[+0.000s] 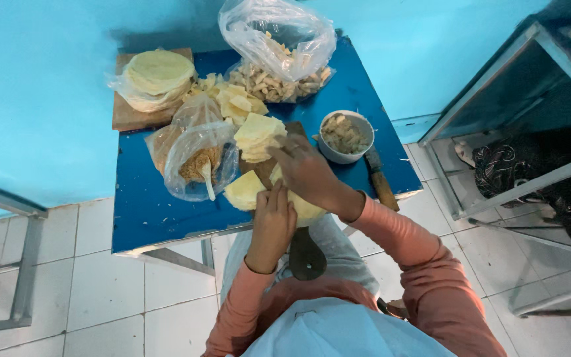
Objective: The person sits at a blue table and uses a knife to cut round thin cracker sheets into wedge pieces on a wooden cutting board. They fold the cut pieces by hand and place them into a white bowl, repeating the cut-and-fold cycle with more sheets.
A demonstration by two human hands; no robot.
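My left hand (273,221) rests on a pale yellow round pastry sheet (244,190) lying on a dark wooden board (305,254) at the table's near edge. My right hand (305,168) reaches over the board, its fingers touching a stack of cut pastry wedges (258,135). Whether the right hand grips a wedge I cannot tell. A white bowl of minced filling (345,135) stands just right of that hand. A knife with a wooden handle (381,182) lies beside the bowl.
A small blue table (140,205) stands against a turquoise wall. On it: a stack of round sheets in plastic (156,78), a bag of crumbs with a spoon (199,165), a bag of cut pieces (279,59). A metal-framed cabinet (517,112) stands right.
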